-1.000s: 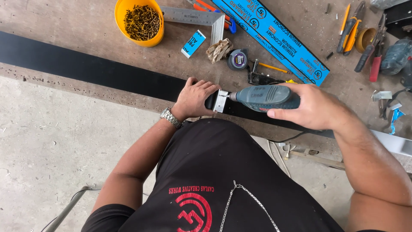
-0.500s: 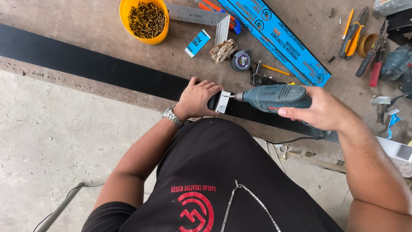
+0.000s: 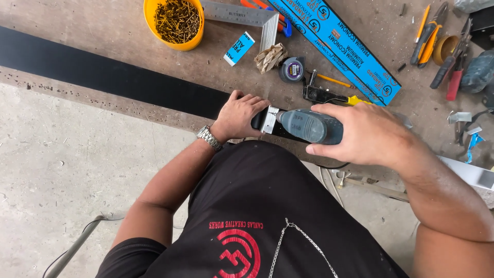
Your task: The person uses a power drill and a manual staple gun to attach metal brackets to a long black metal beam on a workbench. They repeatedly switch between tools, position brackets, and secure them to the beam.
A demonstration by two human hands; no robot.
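Observation:
A long black flat bar [image 3: 113, 80] lies along the near edge of a worn workbench [image 3: 128, 46]. My left hand [image 3: 239, 116] presses down on the bar, fingers spread over its top, a metal watch on the wrist. My right hand [image 3: 368, 135] is wrapped around a grey-blue power drill [image 3: 306, 125] lying sideways, its silver chuck end pointing left at my left hand's fingers. The drill's tip is hidden between hand and bar.
A yellow tub of screws [image 3: 175, 21], a steel square [image 3: 252, 15], a tape measure [image 3: 292, 69] and a long blue box [image 3: 337, 44] lie behind. Pliers and cutters [image 3: 442, 46] sit far right. A cable [image 3: 77, 242] runs over the concrete floor.
The view has shifted slightly, so the bench items sit a little lower and to the right. Both hands keep their grip and place on the bar and drill.

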